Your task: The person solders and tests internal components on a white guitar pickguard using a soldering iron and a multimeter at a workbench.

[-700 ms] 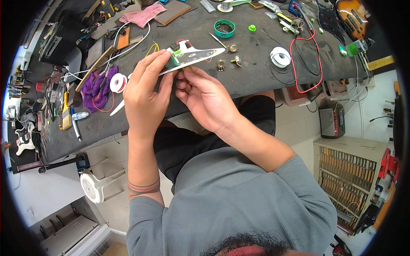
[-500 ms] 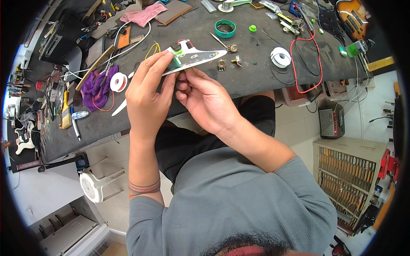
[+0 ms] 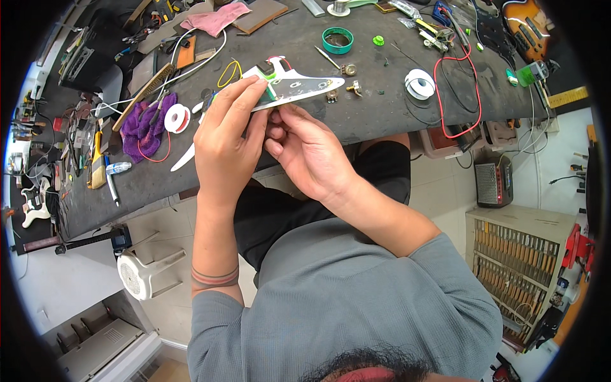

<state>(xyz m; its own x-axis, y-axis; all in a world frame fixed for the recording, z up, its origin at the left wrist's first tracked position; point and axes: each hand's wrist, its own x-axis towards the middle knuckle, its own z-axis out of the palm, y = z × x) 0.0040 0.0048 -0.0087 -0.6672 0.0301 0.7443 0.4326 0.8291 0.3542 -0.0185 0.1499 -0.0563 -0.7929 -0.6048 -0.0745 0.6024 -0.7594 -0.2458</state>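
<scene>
Fingers (image 3: pixel 240 105) of the left hand (image 3: pixel 221 153) pinch a white guitar plate (image 3: pixel 305 90), the thumb below and the fingertips over its upper face. It is tilted in the air over the near side of the bench (image 3: pixel 375 116), pointed end to the right. The right hand (image 3: pixel 316 151) sits just under its near edge, thumb and fingers curled close together; whether they hold something small, I cannot tell.

That hidden pinch looks like the first weak spot: a tiny part, if one is there, could drop into the lap unseen. The plate seems long for the left hand's grip, so a slack thumb might let it tip and slide off the bench edge. A thin red wire (image 3: pixel 288 62) at its far side could tear from its joint if the plate is twisted or pressed down on it.

Close by, a yellow wire (image 3: pixel 239 65) lies looped beyond the left fingers and might snag. Past the pointed end, small metal dials (image 3: pixel 348 69) could be knocked by a careless swing. Farther left, the strand off a white spool (image 3: pixel 177 119) could catch a forearm and drag the spool along.
</scene>
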